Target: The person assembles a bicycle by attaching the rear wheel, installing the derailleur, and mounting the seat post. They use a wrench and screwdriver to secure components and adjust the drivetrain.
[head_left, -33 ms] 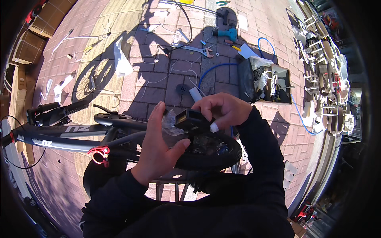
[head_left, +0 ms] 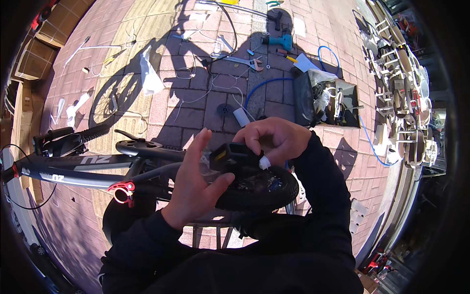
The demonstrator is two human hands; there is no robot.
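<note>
Brown cardboard boxes [head_left: 36, 59] are stacked at the far left; their contents cannot be seen. Below them the dark bicycle frame [head_left: 73, 169] reaches in from the left rim, and a white plastic bag [head_left: 150, 76] lies on the paving further up. The left hand [head_left: 193, 188] has its grip released, fingers raised and thumb apart, beside a black block [head_left: 237, 154]; whether they touch I cannot tell. The block is over the bicycle wheel [head_left: 292, 188], and the right hand [head_left: 279, 139], its thumb wrapped in white, grasps its right end. Shaded paving [head_left: 274, 105] runs from the wheel up to the tools. Right of it stands an open-topped box [head_left: 348, 89] with clear plastic and small dark and white parts inside. Pale and dark parts [head_left: 416, 142] line the paving's right edge.
</note>
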